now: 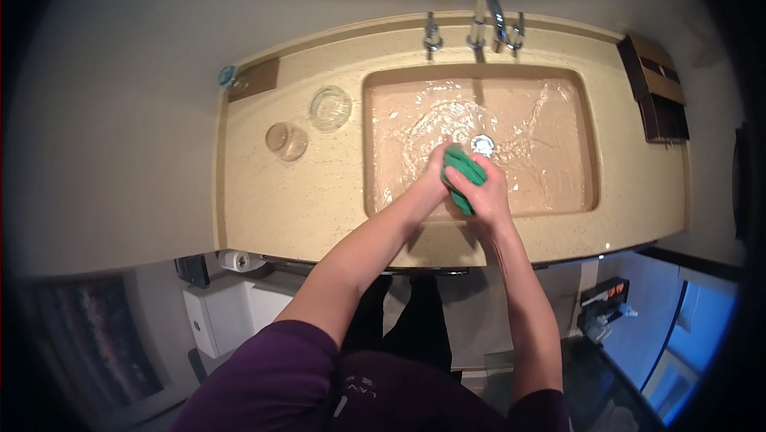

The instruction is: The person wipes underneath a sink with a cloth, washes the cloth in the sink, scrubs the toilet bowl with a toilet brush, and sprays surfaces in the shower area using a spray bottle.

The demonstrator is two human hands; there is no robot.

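Note:
A wet-looking green cloth (465,176) is bunched between my two hands, over the front part of a rectangular sink (589,151) with shallow rippling water in it. My left hand (440,167) grips the cloth from its left side, its fingers partly hidden behind it. Around the cloth's right side closes my right hand (492,188), thumb across the front. The round metal drain (483,146) shows just beyond my hands. A chrome faucet (492,10) stands behind the basin between two lever handles; whether water runs from it, I cannot tell.
On the counter (287,204) left of the sink stand a clear glass dish (330,109) and a clear glass vessel (287,142). A brown box (656,91) is at the counter's right end. Below on the left are a toilet paper roll (242,261) and a white toilet (209,321).

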